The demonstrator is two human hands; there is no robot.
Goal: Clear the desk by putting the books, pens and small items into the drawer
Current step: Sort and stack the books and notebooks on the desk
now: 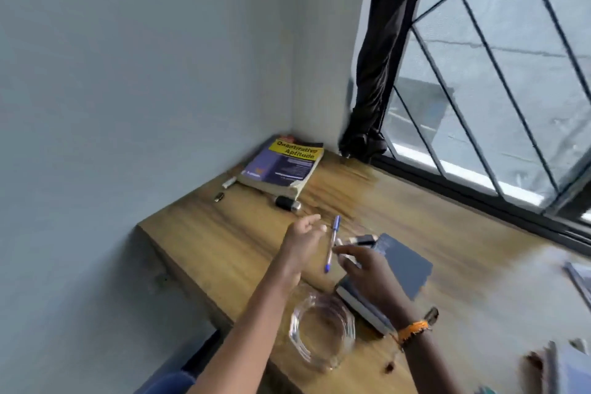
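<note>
A blue pen lies on the wooden desk between my two hands. My left hand hovers just left of it, fingers loosely spread and holding nothing. My right hand reaches over a dark blue book, fingers stretched with their tips at the pen; blur hides whether they touch. A black-and-white marker lies at the book's far corner. In the far corner of the desk is a "Quantitative Aptitude" book, with a small white item, a small dark item and a black cylinder near it. No drawer is in view.
A clear glass dish stands near the desk's front edge under my forearms. More books lie at the right edge and bottom right. A black curtain hangs beside the barred window. Walls close off the desk's left and back.
</note>
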